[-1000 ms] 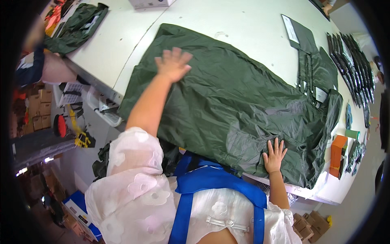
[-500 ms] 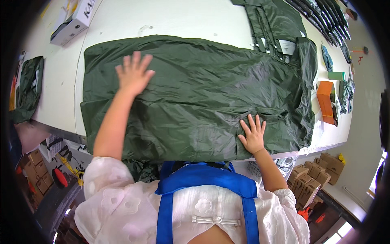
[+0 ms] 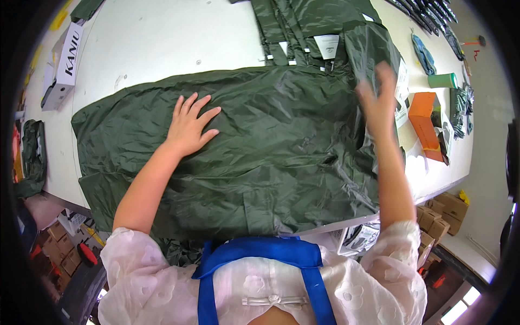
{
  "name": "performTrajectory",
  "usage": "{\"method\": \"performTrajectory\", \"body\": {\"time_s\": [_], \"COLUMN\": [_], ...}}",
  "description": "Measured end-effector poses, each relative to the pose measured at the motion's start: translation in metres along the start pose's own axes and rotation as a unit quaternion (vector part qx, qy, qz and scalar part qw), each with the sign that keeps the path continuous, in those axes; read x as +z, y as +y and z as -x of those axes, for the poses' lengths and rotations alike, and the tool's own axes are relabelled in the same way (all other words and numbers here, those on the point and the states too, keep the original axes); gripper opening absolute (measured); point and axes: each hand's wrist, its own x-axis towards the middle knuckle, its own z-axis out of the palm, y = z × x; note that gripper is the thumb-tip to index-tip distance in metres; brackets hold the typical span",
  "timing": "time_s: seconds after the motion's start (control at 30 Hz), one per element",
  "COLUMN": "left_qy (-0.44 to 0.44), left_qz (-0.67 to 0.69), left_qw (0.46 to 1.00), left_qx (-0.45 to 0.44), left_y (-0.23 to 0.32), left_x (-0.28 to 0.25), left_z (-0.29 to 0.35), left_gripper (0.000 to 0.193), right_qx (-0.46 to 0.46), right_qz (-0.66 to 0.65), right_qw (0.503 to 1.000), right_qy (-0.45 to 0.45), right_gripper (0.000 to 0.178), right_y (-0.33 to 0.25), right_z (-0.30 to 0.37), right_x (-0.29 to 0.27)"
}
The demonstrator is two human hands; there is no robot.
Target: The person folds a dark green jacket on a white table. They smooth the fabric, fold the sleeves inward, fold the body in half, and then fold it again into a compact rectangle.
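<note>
A large dark green garment of thin, shiny rainwear-like fabric [image 3: 260, 157] lies spread and wrinkled over the white table [image 3: 162, 43]. My left hand [image 3: 189, 124] rests flat on its left part, fingers spread and nothing held. Over the garment's bunched right end, my right hand [image 3: 377, 100] is blurred, but its fingers look stretched out and apart. Whether it touches the cloth is hard to tell. Beyond the garment's far right edge lie more dark green pieces [image 3: 319, 16] with white labels [image 3: 326, 46].
At right stand an orange box [image 3: 425, 122] and a green roll [image 3: 442, 81], with a blue coiled item [image 3: 423, 54] behind. Black packs [image 3: 428, 13] fill the far right corner. A white box [image 3: 64, 65] and folded green cloth [image 3: 33, 154] are at left. Cartons [image 3: 452, 211] sit below the table.
My right hand has risen from the near right of the garment to its far right end. My left hand has shifted slightly nearer me and right on the cloth. The view has turned.
</note>
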Motion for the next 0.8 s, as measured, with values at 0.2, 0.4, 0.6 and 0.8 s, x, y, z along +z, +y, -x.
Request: {"method": "performTrajectory", "body": {"time_s": [0.2, 0.4, 0.6, 0.8], "left_qy": [0.137, 0.175, 0.136, 0.134], "left_qz": [0.221, 0.212, 0.179, 0.163], "left_qw": [0.949, 0.955, 0.967, 0.969], "left_qx": [0.180, 0.112, 0.117, 0.126], "left_y": [0.162, 0.224, 0.229, 0.229], "left_x": [0.000, 0.061, 0.059, 0.058], "left_z": [-0.158, -0.206, -0.205, -0.204], "left_gripper": [0.051, 0.058, 0.067, 0.069], "right_qx": [0.415, 0.487, 0.357, 0.376], "right_qz": [-0.159, -0.347, -0.283, -0.615], "right_qw": [0.888, 0.796, 0.869, 0.693], "right_qy": [-0.121, -0.091, -0.191, 0.011], "right_gripper": [0.052, 0.037, 0.053, 0.038], "right_y": [0.158, 0.147, 0.188, 0.168], "right_z": [-0.151, -0.138, -0.154, -0.130], "right_x": [0.013, 0.004, 0.029, -0.040]}}
